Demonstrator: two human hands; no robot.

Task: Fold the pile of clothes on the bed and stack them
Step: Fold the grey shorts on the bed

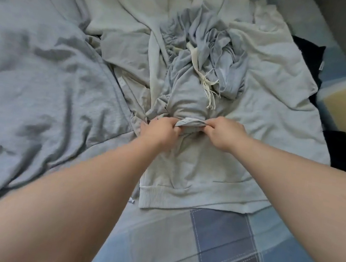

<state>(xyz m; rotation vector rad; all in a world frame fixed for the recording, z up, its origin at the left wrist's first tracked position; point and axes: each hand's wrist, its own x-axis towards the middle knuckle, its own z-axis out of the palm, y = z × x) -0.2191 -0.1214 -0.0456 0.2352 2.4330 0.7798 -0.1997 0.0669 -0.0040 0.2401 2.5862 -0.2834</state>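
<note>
Grey crumpled garment [185, 97] lies on the pale sweatshirt [205, 179]. My left hand [161, 130] and right hand [225, 134] both pinch its hem. Step: pickup. Next, probably lift, shake flat.

crumpled garment [195, 89] on sweatshirt [209, 179], blanket [43, 74] left, perhaps trousers [309, 54] right

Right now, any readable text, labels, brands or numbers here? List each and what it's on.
None readable.
Small white side tag on the black garment at right: too blurred to read.
Small white hem tag beside the pale grey sweatshirt's ribbed hem: too small to read.
</note>
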